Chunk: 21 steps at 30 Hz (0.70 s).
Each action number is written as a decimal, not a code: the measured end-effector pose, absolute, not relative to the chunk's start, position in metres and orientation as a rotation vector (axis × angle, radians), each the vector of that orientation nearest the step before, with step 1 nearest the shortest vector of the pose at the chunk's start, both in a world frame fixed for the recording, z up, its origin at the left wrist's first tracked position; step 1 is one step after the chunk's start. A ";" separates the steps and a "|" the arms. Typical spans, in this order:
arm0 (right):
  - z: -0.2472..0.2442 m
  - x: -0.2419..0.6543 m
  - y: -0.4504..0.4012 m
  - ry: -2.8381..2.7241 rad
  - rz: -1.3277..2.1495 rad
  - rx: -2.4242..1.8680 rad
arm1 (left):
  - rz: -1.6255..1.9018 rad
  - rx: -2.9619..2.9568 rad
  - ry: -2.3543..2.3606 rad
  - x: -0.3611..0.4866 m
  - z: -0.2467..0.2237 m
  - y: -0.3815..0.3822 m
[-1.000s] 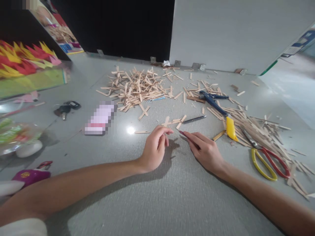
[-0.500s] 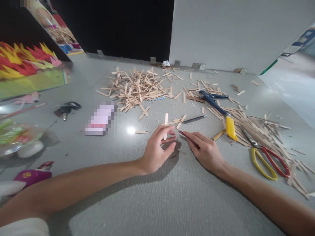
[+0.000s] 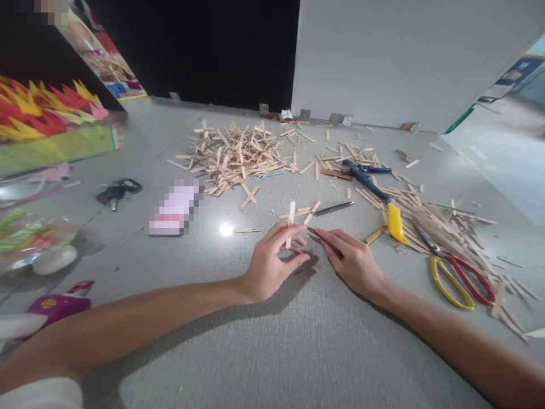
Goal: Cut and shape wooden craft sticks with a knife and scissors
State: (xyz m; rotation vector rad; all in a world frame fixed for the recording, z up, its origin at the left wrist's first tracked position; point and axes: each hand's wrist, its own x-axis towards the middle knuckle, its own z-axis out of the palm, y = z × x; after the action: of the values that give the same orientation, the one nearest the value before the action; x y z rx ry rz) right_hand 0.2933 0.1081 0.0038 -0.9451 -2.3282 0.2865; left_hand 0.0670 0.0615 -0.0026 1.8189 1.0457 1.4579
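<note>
My left hand [image 3: 272, 264] holds a wooden craft stick [image 3: 292, 213] nearly upright between its fingers, with the thumb held apart below. Facing it, my right hand [image 3: 355, 258] is closed around a thin dark reddish tool [image 3: 314, 231], its tip close to the left fingertips. The tool's kind is hard to make out, as the fingers hide most of it. Just beyond both hands, a few joined sticks [image 3: 300, 212] lie beside a black pen [image 3: 335, 208]. One loose stick [image 3: 247, 230] rests left of the left hand.
A heap of short sticks [image 3: 238, 150] lies ahead. At right are blue-handled cutters [image 3: 366, 179], a yellow-handled tool [image 3: 395, 221], scissors [image 3: 451, 272] and long strips [image 3: 443, 227]. A phone [image 3: 174, 210], keys [image 3: 119, 192] and a purple pouch [image 3: 59, 307] lie left. Upright panels [image 3: 366, 62] stand behind.
My left hand and its stick have shifted slightly right, nearer the tip of the tool in my right hand. The camera view has moved a little; the table things stay put.
</note>
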 end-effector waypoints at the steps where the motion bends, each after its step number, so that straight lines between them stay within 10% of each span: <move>1: 0.004 0.293 0.108 -2.327 0.278 -0.939 | 1.444 1.835 1.018 0.067 -0.003 0.061; 21: -0.001 0.294 0.111 -2.333 0.254 -0.940 | 1.138 1.485 1.080 0.060 0.050 0.064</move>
State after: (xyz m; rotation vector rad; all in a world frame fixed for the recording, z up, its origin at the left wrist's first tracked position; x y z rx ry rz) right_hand 0.2942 0.1111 -0.0011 -0.9398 -2.3327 0.2538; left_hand 0.0599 0.0638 0.0499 1.4848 1.0801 1.1376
